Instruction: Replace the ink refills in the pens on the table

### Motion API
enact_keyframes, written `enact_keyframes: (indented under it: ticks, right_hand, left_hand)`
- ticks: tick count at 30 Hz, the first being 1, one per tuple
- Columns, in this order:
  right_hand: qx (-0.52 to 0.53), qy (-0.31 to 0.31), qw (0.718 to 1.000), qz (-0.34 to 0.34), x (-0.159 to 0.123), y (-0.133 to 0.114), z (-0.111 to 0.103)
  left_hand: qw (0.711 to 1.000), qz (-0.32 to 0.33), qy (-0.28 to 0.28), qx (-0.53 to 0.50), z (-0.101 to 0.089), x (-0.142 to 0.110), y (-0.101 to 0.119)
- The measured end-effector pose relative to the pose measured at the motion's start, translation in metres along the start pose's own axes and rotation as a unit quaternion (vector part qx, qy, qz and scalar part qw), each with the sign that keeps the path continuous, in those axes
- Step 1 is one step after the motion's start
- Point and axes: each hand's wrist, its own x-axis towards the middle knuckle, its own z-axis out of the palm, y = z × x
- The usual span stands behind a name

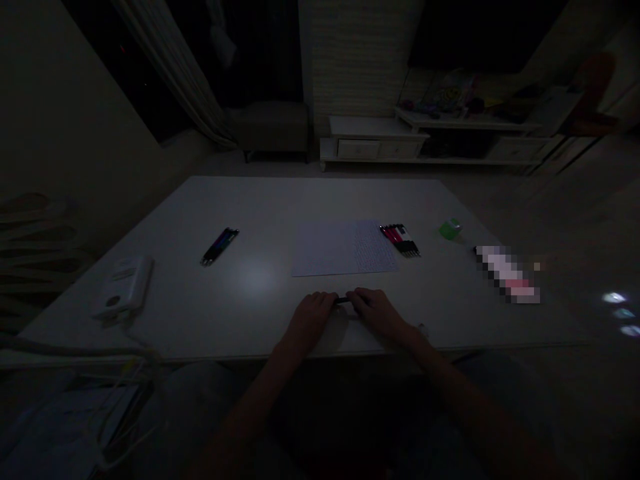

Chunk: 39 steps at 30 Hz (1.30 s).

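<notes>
A dark pen point(343, 301) lies across the small gap between my hands, near the table's front edge. My left hand point(310, 321) grips one end of it and my right hand point(377, 313) grips the other, with the fingers curled over it. Its tip is hidden by my fingers. Beyond my hands lies a sheet of paper point(343, 248), with fine print or lines on its right half. To its right is a bundle of red and black pens point(400, 240), and a bundle of dark blue pens point(220, 245) lies further left.
The white table point(320, 197) also holds a green object point(451, 229), a blurred package point(507, 273) at the right and a white boxy device point(123, 288) with cables at the left. A low white cabinet point(373, 148) and a stool point(273, 130) stand beyond it.
</notes>
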Motion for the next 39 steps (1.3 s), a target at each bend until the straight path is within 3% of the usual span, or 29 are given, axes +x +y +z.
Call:
enact_keyframes:
  ticks: [39]
  right_hand:
    - [0.035, -0.022, 0.999, -0.008, 0.0014, 0.0028, 0.0022]
  left_hand:
    - [1.0, 0.01, 0.01, 0.001, 0.0022, 0.0011, -0.0004]
